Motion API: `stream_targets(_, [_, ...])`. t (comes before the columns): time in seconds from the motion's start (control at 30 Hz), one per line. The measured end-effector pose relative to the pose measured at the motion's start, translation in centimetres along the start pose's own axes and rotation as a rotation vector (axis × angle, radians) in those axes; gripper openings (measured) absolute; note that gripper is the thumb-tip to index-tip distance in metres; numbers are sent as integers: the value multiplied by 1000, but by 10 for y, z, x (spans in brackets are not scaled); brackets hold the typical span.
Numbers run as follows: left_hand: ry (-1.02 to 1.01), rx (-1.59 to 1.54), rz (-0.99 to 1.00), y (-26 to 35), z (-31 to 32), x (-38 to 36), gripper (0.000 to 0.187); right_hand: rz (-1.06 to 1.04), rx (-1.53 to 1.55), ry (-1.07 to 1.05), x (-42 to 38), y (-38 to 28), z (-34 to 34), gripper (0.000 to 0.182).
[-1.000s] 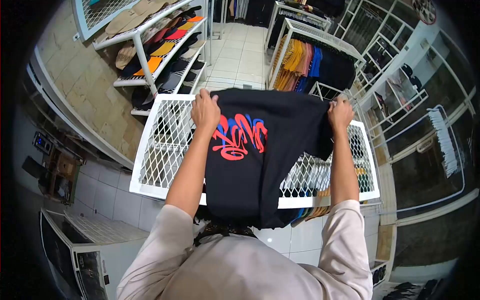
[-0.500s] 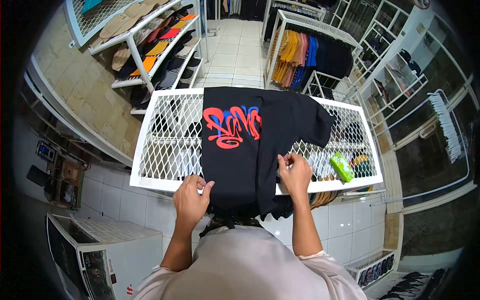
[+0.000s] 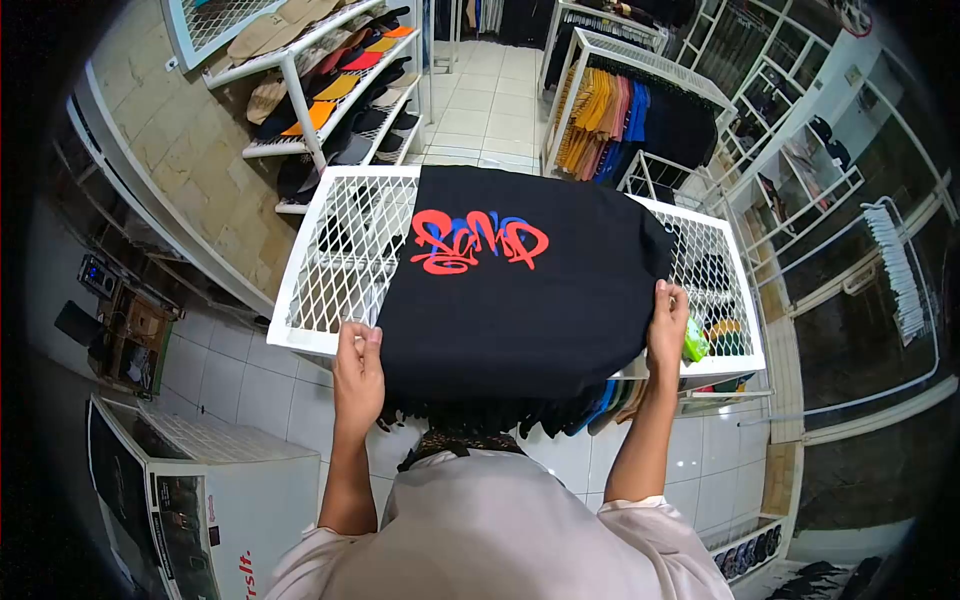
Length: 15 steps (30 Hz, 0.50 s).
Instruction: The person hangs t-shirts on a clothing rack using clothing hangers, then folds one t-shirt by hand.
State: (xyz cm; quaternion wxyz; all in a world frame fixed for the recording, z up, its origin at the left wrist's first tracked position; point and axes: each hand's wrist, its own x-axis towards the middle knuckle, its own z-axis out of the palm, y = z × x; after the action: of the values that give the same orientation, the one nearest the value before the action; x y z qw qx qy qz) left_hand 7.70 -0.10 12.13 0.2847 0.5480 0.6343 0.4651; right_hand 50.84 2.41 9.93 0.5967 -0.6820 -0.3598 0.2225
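Observation:
A black shirt (image 3: 520, 320) with red and blue lettering lies spread over a white mesh-topped rack (image 3: 310, 270), its near edge hanging past the front rim. My left hand (image 3: 358, 375) pinches the shirt's left edge near the front corner. On the other side, my right hand (image 3: 667, 325) grips the shirt's right edge. A green packet (image 3: 695, 342) rests on the mesh just right of my right hand, partly hidden by it.
Shelves of caps (image 3: 340, 95) stand at the upper left. Behind the rack, a rail holds colourful shirts (image 3: 605, 115). White hangers (image 3: 892, 260) hang at the right. A white cabinet (image 3: 260, 510) is at the lower left.
The shirt's right part has been opened out flatter and wider. My right hand has moved right and up, now beside the green packet; my left hand has shifted slightly left and up.

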Motion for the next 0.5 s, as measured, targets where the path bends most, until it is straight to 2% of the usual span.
stream_targets(0.03, [-55,23,-4,0,-1,-4,23,-13,-232,43,-8,-23,-2,26])
stream_targets(0.1, [-111,48,-7,-4,-3,-10,23,-308,-734,315,-34,-52,14,25])
stream_targets(0.13, [-173,47,-44,-8,-3,-12,22,-433,-857,349,-43,-58,17,26])
stream_targets(0.17, [-231,44,-81,-13,-3,-14,22,-436,-855,349,-45,-52,21,26])
stream_targets(0.23, [-248,65,-102,-28,-5,-20,24,-644,-758,122,-50,-27,35,33])
stream_targets(0.27, [-231,18,-84,-32,-3,-21,24,-533,-854,-2,-54,-17,43,34])
stream_targets(0.3, [-216,-29,-68,-33,-2,-24,25,-549,-967,-45,-60,-16,53,31])
stream_targets(0.4, [-231,-48,-141,-24,-6,-24,23,-690,-751,-26,-53,-38,100,29])
stream_targets(0.5, [-230,-11,-130,-29,-8,-24,25,-732,-527,-225,-42,-75,172,24])
